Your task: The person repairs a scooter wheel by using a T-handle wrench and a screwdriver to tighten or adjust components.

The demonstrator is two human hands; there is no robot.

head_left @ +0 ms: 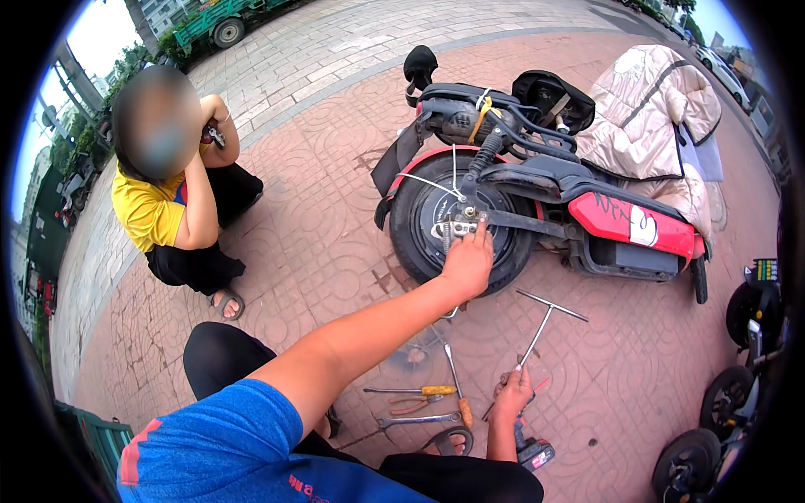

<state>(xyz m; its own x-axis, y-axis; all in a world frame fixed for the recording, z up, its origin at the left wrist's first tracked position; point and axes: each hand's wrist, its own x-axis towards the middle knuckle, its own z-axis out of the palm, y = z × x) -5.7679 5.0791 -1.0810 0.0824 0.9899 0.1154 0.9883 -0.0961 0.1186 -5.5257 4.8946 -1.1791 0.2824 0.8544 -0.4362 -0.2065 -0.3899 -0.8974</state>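
Note:
A red and black electric scooter (633, 226) lies tipped on its side, its rear wheel (407, 239) towards me. My left hand (468, 261) reaches to the hub, fingers stretched out against the metal bracket (457, 228) beside the axle; their tips are partly hidden. Low on the right, my right hand (511, 394) is closed round the lower end of a T-handle wrench (537, 338), whose crossbar points away from me. Between my feet and the wheel lie a yellow-handled screwdriver (436, 390), an orange-handled screwdriver (465, 409), pliers (415, 404) and a spanner (419, 420).
A cordless power tool (535, 453) lies beside my right forearm. Another person (151, 214) in a yellow top squats at the left. A padded pale cover (641, 117) drapes the scooter's front. Other scooters (725, 398) stand at the right edge, and a green cart (214, 23) at the back.

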